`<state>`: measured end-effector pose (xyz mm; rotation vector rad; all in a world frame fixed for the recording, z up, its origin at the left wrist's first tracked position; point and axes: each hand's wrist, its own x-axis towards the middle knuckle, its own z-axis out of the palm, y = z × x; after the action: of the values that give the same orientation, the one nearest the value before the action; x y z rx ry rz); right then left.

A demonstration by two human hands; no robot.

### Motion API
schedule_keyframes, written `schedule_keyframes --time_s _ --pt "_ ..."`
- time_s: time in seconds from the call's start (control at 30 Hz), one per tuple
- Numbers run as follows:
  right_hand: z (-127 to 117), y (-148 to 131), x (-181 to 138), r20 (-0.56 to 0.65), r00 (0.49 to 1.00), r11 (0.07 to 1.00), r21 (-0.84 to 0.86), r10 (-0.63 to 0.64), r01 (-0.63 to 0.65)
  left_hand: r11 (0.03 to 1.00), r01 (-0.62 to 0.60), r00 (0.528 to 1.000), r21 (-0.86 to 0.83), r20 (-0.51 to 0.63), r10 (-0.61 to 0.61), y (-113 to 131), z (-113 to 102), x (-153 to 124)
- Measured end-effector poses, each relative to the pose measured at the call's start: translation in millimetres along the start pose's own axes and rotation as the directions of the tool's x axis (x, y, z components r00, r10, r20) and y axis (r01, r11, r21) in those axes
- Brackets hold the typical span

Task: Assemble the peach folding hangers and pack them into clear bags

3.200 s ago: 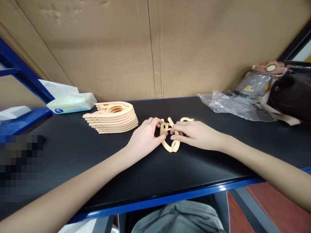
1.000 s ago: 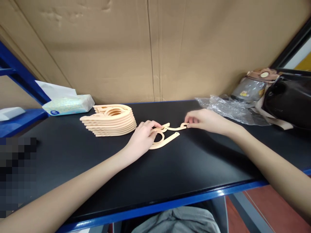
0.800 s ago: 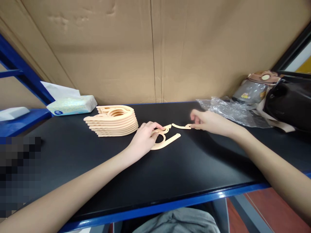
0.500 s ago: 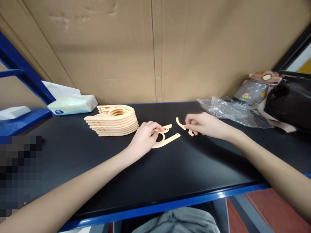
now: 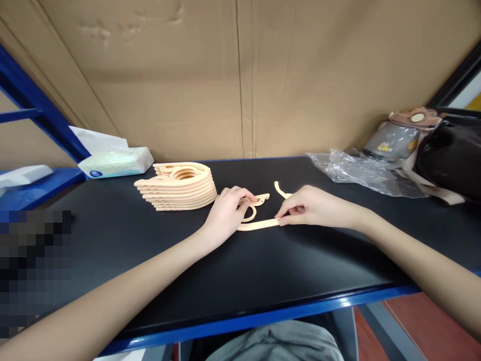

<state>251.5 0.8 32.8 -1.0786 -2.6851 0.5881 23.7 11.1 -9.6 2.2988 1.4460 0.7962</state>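
Black counter bearing a stack of folded hangers. Left hand pins the folding hanger at its hub; right hand pinches its arm tip. Uneven pull could twist the thin arm or slide the piece.

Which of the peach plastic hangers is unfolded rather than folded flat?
The loose hanger between the left hand and right hand, arm stretched out on the black table. The stack of hangers further left is folded and untouched.
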Motion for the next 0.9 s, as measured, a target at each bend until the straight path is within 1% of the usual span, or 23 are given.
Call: schedule_keyframes --time_s 0.13,0.2,0.3,0.33,0.37,0.4,0.47,0.63,0.77,0.9 --pt "1 1 -1 0.042 0.998 0.993 0.115 -0.039 0.034 1.0 -0.003 1.0 0.015 -0.004 0.003 1 0 0" --pt "-3 5 -3 -0.012 0.999 0.991 0.127 -0.033 0.034 1.0 -0.005 1.0 0.021 -0.004 0.005 1 -1 0" --pt "-14 15 -7 -0.175 0.985 0.999 0.035 0.001 0.006 1.0 -0.009 1.0 0.025 -0.002 0.009 2 -1 -1" --pt "-18 20 -9 -0.21 0.978 1.0 -0.029 0.005 -0.011 1.0 -0.01 1.0 0.025 -0.002 0.01 2 -2 -1" --pt "-22 25 -10 -0.215 0.977 0.995 -0.099 0.001 -0.023 1.0 -0.012 1.0 0.024 -0.001 0.012 3 -2 -1" --pt "-25 29 -12 -0.198 0.98 0.988 -0.153 -0.005 -0.026 1.0 -0.014 1.0 0.022 -0.002 0.014 3 -2 -2" --pt "-27 37 -13 -0.147 0.989 0.978 -0.207 -0.014 -0.017 1.0 -0.019 1.0 0.019 -0.003 0.02 3 -2 -2" --pt "-24 40 -11 -0.04 0.999 0.981 -0.194 -0.002 -0.006 0.999 -0.036 0.999 0.021 -0.013 0.036 5 -4 -4" --pt "-23 34 -10 -0.022 0.999 0.982 -0.184 0.03 -0.033 0.997 -0.078 0.997 0.026 -0.014 0.078 8 -7 -6" --pt "-22 31 -9 -0.037 0.997 0.985 -0.157 0.065 -0.07 0.99 -0.14 0.99 0.035 -0.009 0.14 13 -12 -7"
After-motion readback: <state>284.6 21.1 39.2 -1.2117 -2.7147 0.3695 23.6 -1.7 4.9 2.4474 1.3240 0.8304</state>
